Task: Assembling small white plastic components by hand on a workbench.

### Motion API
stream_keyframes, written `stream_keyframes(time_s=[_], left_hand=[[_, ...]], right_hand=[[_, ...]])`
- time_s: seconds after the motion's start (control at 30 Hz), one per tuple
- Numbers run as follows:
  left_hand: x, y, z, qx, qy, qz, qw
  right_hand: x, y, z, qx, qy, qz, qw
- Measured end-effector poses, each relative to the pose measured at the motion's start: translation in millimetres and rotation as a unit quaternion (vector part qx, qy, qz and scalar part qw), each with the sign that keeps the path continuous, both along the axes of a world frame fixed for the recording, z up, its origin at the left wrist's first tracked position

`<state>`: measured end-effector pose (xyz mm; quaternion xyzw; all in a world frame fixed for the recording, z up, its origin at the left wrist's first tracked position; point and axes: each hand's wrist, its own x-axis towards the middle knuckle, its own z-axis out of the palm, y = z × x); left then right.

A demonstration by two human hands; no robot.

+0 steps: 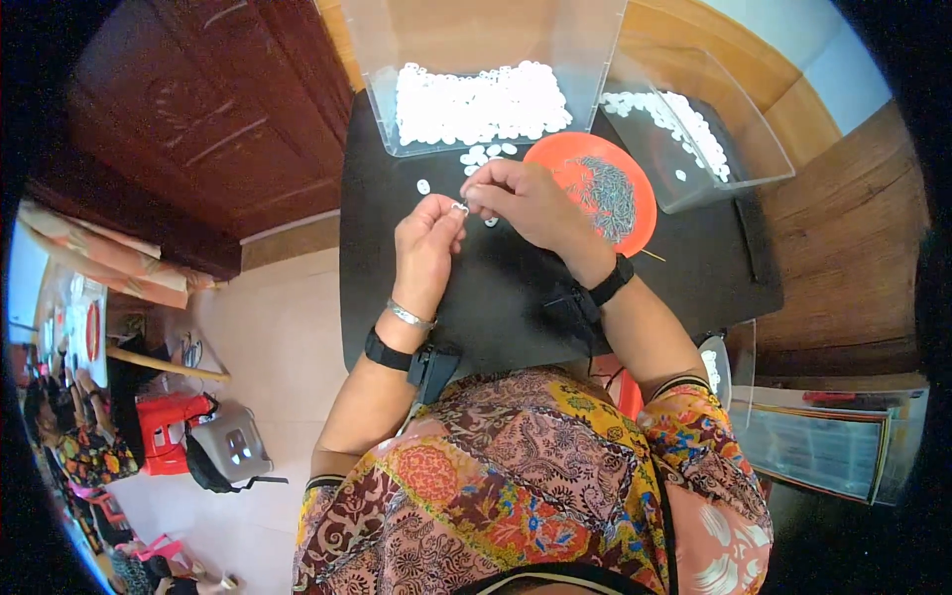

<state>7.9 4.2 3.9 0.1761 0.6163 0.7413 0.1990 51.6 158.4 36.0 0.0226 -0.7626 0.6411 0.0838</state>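
Over the black table, my left hand is closed, pinching a small white plastic piece between thumb and forefinger. My right hand meets it from the right, its fingertips pressed together beside the white piece; what they hold, if anything, is too small to make out. Several loose white oval pieces lie just beyond my hands, and a single one rests left of them. An orange plate stands right of my right hand, bearing a heap of thin grey metal pins or screws.
A clear plastic bin full of white pieces stands at the table's far edge. Another clear bin, partly filled with them, is at the right. A thin yellow stick lies by the plate. People and a red stool are at the far left.
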Motion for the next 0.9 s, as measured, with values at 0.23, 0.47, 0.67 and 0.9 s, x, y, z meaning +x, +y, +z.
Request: stream_keyframes(time_s=[0.23, 0.47, 0.67, 0.9], left_hand=[[-1.0, -0.8, -0.7, -0.010, 0.022, 0.000, 1.000], [1.9, 0.2, 3.0, -0.001, 0.014, -0.004, 1.000], [1.9, 0.3, 2.3, -0.009, 0.018, -0.003, 1.000], [0.3, -1.1, 1.2, -0.026, 0.032, -0.003, 0.999]], right_hand=[[0.5, 0.8, -4.0, -0.015, -0.012, 0.007, 1.000], [1.7, 2.3, -4.5, 0.027, -0.018, -0.001, 0.999], [2.0, -1.5, -5.4, 0.018, -0.020, -0.015, 1.000], [0.6, -0.6, -9.7, 0.019, -0.014, -0.005, 1.000]])
